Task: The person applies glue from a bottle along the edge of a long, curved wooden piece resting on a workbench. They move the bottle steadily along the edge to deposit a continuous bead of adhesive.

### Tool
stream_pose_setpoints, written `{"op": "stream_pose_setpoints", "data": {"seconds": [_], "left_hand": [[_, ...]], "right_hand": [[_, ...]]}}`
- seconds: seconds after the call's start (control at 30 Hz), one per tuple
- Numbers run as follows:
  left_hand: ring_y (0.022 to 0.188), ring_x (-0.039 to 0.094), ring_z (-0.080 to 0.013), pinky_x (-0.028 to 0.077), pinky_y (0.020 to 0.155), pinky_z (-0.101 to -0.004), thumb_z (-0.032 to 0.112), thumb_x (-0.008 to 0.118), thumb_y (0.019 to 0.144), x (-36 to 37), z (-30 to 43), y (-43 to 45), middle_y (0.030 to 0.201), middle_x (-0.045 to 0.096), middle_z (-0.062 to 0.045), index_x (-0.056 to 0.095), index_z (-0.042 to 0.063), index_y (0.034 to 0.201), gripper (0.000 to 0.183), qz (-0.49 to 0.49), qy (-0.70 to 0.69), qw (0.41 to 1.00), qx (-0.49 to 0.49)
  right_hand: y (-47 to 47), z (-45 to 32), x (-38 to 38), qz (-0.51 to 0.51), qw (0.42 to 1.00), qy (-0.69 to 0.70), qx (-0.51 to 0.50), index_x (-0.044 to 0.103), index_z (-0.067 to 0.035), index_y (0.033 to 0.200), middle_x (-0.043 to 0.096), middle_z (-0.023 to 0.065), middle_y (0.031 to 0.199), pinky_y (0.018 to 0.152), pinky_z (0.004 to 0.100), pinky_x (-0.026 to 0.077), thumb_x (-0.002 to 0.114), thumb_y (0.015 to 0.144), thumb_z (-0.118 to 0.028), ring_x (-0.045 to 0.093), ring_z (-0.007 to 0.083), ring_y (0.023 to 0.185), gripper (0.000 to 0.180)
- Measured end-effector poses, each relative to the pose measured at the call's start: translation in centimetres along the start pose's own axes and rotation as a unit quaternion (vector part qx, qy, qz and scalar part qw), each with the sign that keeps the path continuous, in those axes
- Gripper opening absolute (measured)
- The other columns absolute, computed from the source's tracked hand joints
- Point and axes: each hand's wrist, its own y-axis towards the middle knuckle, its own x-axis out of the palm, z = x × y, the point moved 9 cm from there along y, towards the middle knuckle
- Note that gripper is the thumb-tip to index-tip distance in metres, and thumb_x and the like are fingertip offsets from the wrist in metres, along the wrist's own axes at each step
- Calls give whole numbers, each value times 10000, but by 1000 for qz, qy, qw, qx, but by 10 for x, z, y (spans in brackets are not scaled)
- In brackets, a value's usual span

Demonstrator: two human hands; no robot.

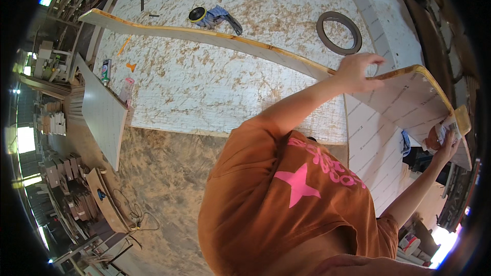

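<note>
My left hand is at the top edge of a long curved panel standing on edge, fingers apart and nothing held. Whether it touches the panel is unclear. The panel has a pale printed face and a yellowish, glossy-looking edge. At the far right, my right hand grips a clear plastic container with brownish contents, close to the panel's bent end. A yellowish block is at the panel edge just above that hand; whether it joins the container cannot be told.
A brown ring-shaped coil lies behind the panel on the worn white tabletop. A black disc tool with blue cloth is farther left. A tube and orange spreader lie left, near a leaning board.
</note>
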Motion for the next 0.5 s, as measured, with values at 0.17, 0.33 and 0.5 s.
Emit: {"op": "stream_pose_setpoints", "data": {"seconds": [0.17, 0.33, 0.5], "left_hand": [[1076, 611, -248, 473, 924, -359, 186, 761, 736, -126, -57, -67, 1183, 630, -100, 609, 67, 1187, 491, 245, 74, 966, -49], [1097, 512, -171, 455, 872, -326, 128, 672, 879, -288, -138, -180, 1315, 506, -117, 469, 41, 1361, 530, 464, 30, 866, -185], [1097, 510, -175, 432, 889, -317, 187, 695, 872, -370, -196, -237, 1348, 492, -115, 385, 51, 1418, 643, 546, -64, 775, -310]], "right_hand": [[-3, 5, -6, -3, 1000, 16, -13, 402, 24, 1379, 543, 160, 1271, 977, 357, 441, 615, 955, -240, 564, 232, 1150, 543], [-2, 12, -14, 15, 1000, 19, -5, 406, 29, 1370, 537, 159, 1283, 993, 361, 431, 597, 965, -216, 552, 234, 1171, 510], [1, 13, -16, 7, 1000, 7, -1, 409, 33, 1368, 540, 151, 1294, 1002, 352, 427, 594, 968, -218, 548, 232, 1186, 507]]}}
